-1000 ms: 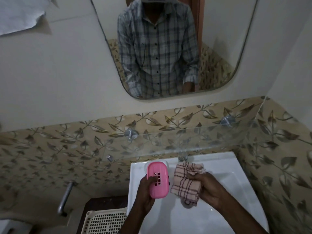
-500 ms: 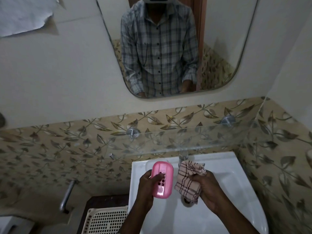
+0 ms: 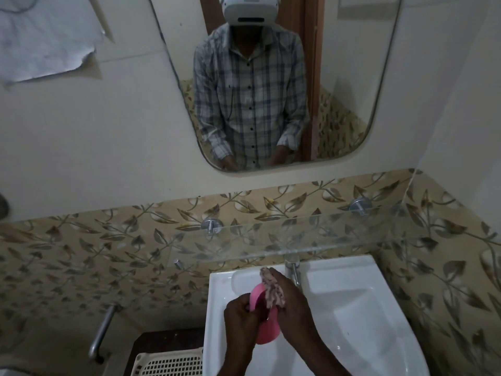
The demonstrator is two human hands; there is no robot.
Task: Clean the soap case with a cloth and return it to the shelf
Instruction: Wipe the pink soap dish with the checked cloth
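Over white basin (image 3: 352,308), pink soap case (image 3: 267,331) is gripped edge-on by left hand (image 3: 241,318), w/ checked cloth (image 3: 273,291) clasped in right hand (image 3: 294,316), pressed against it, prob. for wiping.

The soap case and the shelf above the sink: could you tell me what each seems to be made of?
The soap case looks like smooth pink moulded plastic, uniform in colour and slightly glossy. The shelf appears to be clear glass: the leaf tiles show through it, and round metal mounts hold it.

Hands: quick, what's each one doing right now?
Left hand: closed, holding the soap case.
Right hand: closed on the cloth, pressing it to the case.
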